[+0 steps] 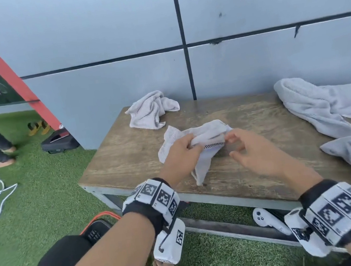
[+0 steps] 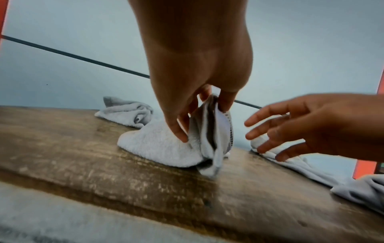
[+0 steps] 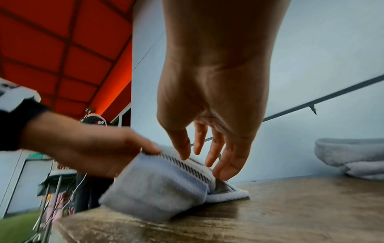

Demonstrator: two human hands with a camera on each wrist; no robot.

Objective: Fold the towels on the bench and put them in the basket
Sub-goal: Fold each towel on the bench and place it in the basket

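Grey panelled wall (image 1: 95,31), seemingly artificial turf (image 1: 43,198)

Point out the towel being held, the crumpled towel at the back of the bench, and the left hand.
held towel (image 1: 209,131), head view, top fold.
crumpled towel (image 1: 151,110), head view, middle.
left hand (image 1: 179,155), head view, back of hand.

No word, number or brand could be read in any view. The wrist bands (image 1: 156,195) carried only black-and-white square code markers, which are patterns and not letters. A white controller (image 1: 267,219) under the bench (image 1: 128,158) showed small dark buttons without legible marks. A cap (image 3: 93,120) far behind had a small print, too blurred to read.
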